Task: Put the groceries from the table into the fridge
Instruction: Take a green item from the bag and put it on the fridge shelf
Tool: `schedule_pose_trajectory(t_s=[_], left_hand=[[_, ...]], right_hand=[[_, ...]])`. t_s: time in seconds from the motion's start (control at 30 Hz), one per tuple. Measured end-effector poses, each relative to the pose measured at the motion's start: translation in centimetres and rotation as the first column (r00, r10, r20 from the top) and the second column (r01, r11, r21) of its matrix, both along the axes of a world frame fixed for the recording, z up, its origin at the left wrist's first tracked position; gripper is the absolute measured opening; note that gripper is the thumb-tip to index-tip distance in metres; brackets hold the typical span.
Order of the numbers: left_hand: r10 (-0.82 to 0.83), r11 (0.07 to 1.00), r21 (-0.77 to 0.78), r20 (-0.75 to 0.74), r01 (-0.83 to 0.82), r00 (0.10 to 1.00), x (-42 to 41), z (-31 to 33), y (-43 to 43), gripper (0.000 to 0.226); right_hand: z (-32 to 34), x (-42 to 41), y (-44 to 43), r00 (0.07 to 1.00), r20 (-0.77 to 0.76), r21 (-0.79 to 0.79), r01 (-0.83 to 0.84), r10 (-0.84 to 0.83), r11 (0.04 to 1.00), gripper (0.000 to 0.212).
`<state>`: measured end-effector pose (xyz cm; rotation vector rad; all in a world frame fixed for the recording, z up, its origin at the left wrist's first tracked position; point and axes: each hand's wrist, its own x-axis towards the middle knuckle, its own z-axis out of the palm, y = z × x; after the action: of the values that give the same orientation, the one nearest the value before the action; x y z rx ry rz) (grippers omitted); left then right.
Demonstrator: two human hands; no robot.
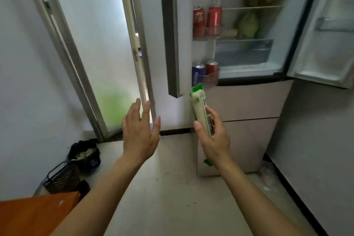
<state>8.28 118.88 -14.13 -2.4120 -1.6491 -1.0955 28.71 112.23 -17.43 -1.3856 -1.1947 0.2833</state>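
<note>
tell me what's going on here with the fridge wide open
A person stands facing the fridge, whose two upper doors are open. The right hand grips a green-and-white packet, held upright in front of the lower drawers and not yet inside. The left hand is raised beside it, fingers straight, holding nothing. Drink cans already stand in the left door's racks, and bagged greens sit on the shelves.
</note>
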Motion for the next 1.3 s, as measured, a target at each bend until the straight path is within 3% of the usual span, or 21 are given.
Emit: schedule_pose_trajectory(t_s=[0.33, 0.67, 0.93, 1.13, 1.3], left_hand=[[-0.257, 0.924, 0.28, -0.048, 0.26, 0.965, 21.8, 9.0, 10.5, 0.061], [-0.454, 0.846, 0.293, -0.042, 0.446, 0.89, 40.0, 12.5, 23.6, 0.062], [-0.396, 0.895, 0.165, -0.132, 0.414, 0.909, 52.3, 17.5, 34.0, 0.06], [-0.264, 0.938, 0.198, -0.122, 0.284, 0.957, 59.9, 20.0, 41.4, 0.06], [-0.106, 0.956, 0.258, -0.144, 0.14, 0.984, 65.5, 23.2, 47.3, 0.062]], right_hand=[[7.7, 19.7, 6.9, 0.957, 0.04, 0.184, 0.275, -0.287, 0.944, 0.053], [14.4, 35.7, 19.7, 0.847, 0.15, 0.25, 0.466, -0.509, 0.849, 0.053], [20.4, 46.7, 28.3, 0.746, 0.342, 0.232, 0.522, -0.571, 0.821, 0.055], [23.5, 55.3, 36.7, 0.758, 0.363, 0.257, 0.478, -0.543, 0.84, 0.056], [28.1, 63.3, 44.9, 0.736, 0.506, 0.222, 0.393, -0.449, 0.893, 0.057]])
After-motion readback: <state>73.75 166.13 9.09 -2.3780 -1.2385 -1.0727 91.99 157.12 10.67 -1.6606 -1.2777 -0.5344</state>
